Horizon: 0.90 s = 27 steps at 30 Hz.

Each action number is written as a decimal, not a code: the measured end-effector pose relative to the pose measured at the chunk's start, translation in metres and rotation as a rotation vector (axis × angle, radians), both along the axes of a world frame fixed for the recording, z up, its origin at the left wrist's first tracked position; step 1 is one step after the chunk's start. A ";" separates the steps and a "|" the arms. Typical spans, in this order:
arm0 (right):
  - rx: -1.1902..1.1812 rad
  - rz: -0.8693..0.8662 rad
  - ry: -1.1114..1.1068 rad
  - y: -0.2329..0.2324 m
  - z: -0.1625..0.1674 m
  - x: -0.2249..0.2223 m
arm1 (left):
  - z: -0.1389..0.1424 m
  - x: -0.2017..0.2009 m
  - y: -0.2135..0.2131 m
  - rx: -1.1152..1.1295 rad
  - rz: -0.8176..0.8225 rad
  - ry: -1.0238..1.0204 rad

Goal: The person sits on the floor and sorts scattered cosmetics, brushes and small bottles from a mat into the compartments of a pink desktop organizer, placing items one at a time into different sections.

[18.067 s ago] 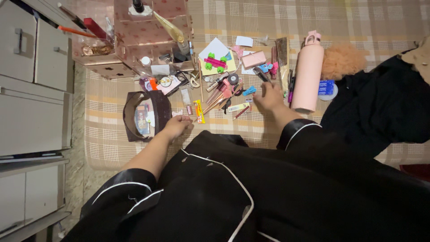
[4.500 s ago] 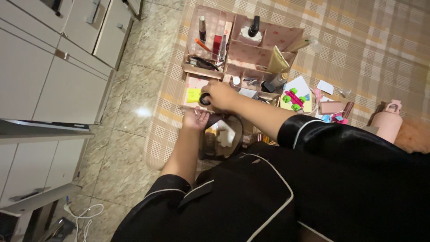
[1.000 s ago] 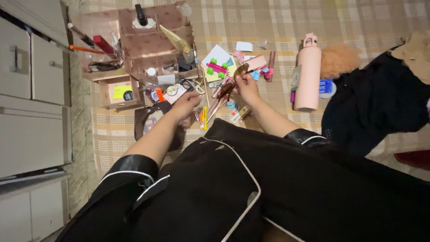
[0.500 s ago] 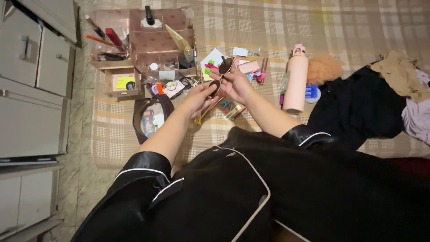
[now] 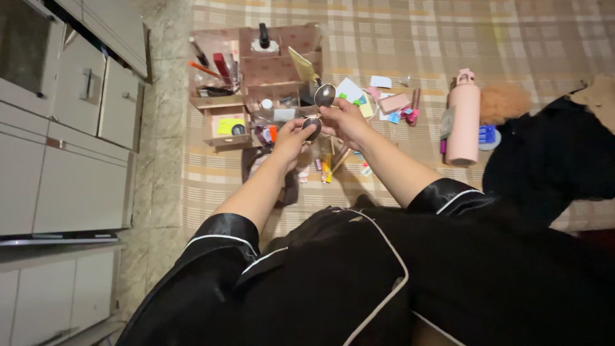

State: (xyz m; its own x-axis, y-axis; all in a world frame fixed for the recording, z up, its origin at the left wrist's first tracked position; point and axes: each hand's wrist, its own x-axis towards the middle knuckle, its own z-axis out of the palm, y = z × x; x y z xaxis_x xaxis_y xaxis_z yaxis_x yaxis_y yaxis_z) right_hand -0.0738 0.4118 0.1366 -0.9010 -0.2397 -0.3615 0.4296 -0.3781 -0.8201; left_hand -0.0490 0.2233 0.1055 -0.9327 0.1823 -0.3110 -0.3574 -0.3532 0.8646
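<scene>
Both hands, left (image 5: 291,136) and right (image 5: 343,118), grip a pair of sunglasses (image 5: 318,110) above the organizer (image 5: 256,70) (inspection stage, I judge); stowing needs a free slot.

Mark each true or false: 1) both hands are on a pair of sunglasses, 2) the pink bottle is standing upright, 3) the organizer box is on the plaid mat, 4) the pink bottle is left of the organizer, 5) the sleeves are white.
1) True. The left hand and the right hand both hold the dark-lensed sunglasses above the mat.
2) False. The pink bottle lies on its side on the plaid mat.
3) True. The organizer box, with pens and small items in it, rests on the mat near its left edge.
4) False. The bottle is to the right of the organizer, beyond the hands.
5) False. The sleeves are black with thin white piping.
</scene>
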 end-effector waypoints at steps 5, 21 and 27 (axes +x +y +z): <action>0.032 -0.051 0.020 -0.033 0.000 -0.021 | 0.009 -0.016 -0.037 -0.014 -0.045 -0.099; 0.589 -0.275 0.562 -0.028 0.040 -0.123 | -0.028 -0.052 -0.077 0.082 0.003 -0.223; 0.679 -0.124 0.580 -0.045 0.057 -0.153 | -0.046 -0.057 -0.082 -0.048 0.083 -0.322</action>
